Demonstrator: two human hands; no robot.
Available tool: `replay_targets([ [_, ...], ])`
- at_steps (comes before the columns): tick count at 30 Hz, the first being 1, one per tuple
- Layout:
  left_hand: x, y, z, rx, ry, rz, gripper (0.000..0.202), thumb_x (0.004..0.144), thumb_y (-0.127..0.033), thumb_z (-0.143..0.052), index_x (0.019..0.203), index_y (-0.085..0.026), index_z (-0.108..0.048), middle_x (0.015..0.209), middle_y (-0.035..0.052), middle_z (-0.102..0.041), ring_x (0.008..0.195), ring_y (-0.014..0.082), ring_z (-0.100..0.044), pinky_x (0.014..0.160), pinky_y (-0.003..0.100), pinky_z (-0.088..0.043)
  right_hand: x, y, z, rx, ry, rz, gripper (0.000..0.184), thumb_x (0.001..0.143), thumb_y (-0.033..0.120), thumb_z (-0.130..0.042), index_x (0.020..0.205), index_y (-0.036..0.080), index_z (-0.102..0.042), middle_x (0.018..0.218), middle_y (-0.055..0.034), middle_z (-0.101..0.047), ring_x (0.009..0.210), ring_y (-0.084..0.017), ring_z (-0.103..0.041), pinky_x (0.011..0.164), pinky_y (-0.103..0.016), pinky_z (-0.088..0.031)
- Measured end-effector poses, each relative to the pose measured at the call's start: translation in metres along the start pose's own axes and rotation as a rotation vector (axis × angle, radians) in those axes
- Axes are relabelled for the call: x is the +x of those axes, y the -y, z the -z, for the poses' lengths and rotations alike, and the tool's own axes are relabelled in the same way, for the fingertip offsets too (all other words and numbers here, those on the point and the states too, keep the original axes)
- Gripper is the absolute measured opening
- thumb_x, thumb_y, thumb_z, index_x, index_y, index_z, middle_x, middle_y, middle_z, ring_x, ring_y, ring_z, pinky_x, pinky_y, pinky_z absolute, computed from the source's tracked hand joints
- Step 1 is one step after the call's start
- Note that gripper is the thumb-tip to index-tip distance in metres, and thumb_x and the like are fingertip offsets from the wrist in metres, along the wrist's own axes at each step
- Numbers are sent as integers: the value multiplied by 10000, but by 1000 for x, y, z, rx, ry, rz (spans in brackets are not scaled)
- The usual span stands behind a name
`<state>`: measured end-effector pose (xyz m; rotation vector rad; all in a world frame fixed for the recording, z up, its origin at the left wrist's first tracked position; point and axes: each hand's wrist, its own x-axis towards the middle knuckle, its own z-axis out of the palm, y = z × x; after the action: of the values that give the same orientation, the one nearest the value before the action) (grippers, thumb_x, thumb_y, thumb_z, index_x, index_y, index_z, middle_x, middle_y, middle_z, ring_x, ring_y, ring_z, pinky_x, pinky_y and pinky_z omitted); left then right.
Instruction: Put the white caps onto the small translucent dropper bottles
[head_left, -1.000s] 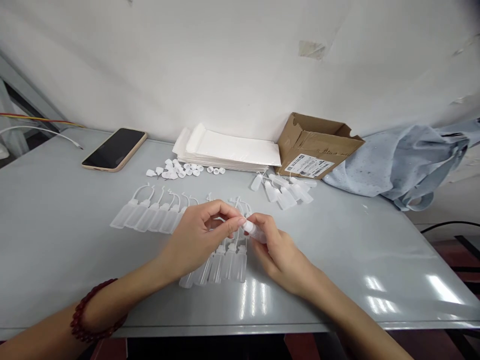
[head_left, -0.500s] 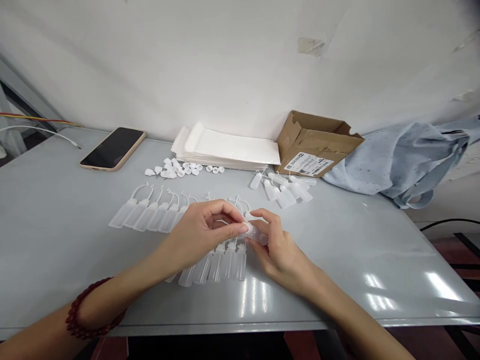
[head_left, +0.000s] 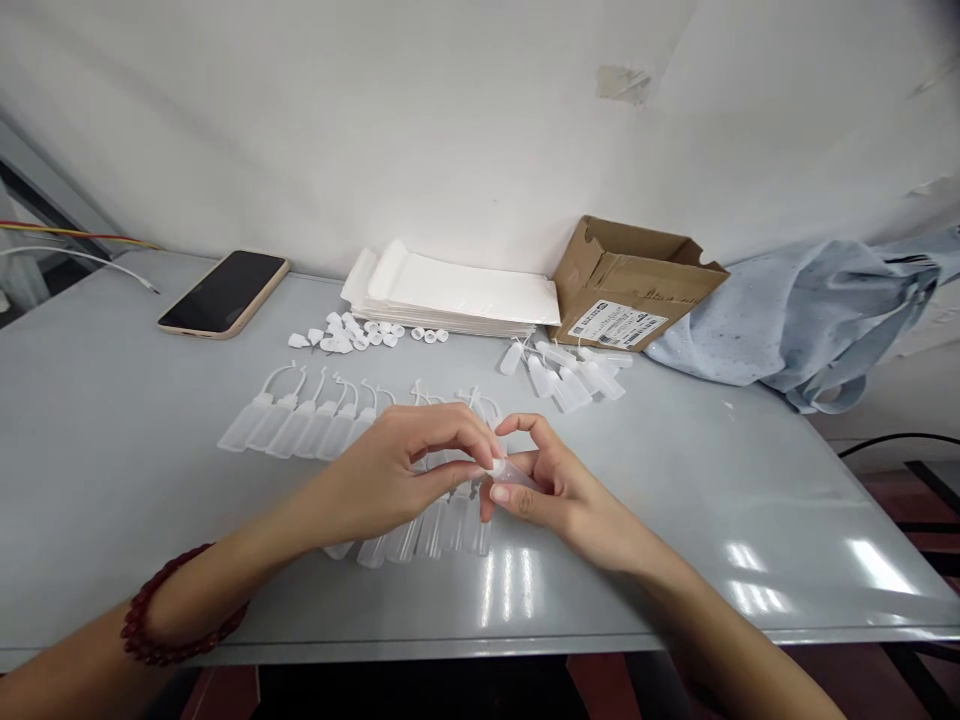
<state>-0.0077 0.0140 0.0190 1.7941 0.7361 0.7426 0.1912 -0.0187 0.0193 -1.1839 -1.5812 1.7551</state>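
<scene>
Table (head_left: 697,470): box label (head_left: 616,325) illegible; right hand (head_left: 561,492) holds bottle (head_left: 514,474).

The left hand (head_left: 397,478) and right hand (head_left: 559,492) hide most of the small bottle (head_left: 511,472) in front of the cardboard box (head_left: 637,275). Its label (head_left: 616,325) is unreadably small; the blue cloth (head_left: 810,320) right of it is cut off.

The one view comes from a camera worn on the person's head, facing forward and down across a pale grey glossy table (head_left: 750,470) toward a white plastered wall (head_left: 450,120), which fills the upper half of the frame. The camera sits close. Both bare forearms enter from the bottom edge, and the left hand (head_left: 390,480) and right hand (head_left: 570,495) meet just below centre. The table's near edge crosses the bottom of the frame.
</scene>
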Motion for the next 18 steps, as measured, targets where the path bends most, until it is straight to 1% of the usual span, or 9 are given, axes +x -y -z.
replay_targets([
  [3,-1,0,0,32,35,-9,104,864,-184,-558,826,-208,-652,916,29,-682,919,171,-629,795,286,-509,1,1,0,48,9,-13,320,858,301,-568,1063,228,-333,726,27,-622,649,-116,-531,636,-264,-379],
  [5,-1,-1,-2,-25,31,25,77,854,-202,-581,844,-211,-657,934,32,-676,935,178,-628,805,290,-516,1,0,-1,18,-17,7,299,855,295,-575,1050,226,-358,750,17,-632,714,-132,-559,683,-281,-396],
  [7,0,-2,-5,-107,-2,57,60,839,-212,-605,839,-207,-665,932,30,-663,929,174,-627,800,277,-523,0,-1,-3,-31,-52,30,279,857,293,-571,1050,230,-379,776,9,-648,747,-142,-573,697,-287,-403],
  [11,1,-3,-10,-210,-98,103,56,807,-188,-646,777,-198,-692,886,10,-624,786,119,-612,690,211,-532,-2,-3,-5,-102,-105,57,285,863,293,-560,1078,236,-382,791,5,-663,754,-153,-588,677,-285,-402],
  [13,2,-2,-10,-235,-108,104,53,789,-167,-665,769,-202,-700,860,-1,-621,754,103,-600,669,192,-532,-2,-3,-5,-111,-108,57,295,861,288,-565,1084,239,-377,784,10,-659,741,-149,-583,668,-281,-396],
  [15,2,-2,-9,-260,-94,91,66,782,-151,-673,794,-210,-701,847,-9,-633,789,107,-606,714,193,-538,-1,-2,-4,-82,-88,52,291,860,288,-569,1073,240,-376,776,15,-651,716,-139,-568,654,-271,-386],
  [18,2,-1,-6,-293,-59,72,128,791,-135,-661,870,-230,-694,861,-21,-645,849,110,-615,824,220,-538,0,-1,-3,39,-15,41,263,862,298,-570,1031,228,-380,756,20,-636,678,-119,-547,643,-260,-378],
])
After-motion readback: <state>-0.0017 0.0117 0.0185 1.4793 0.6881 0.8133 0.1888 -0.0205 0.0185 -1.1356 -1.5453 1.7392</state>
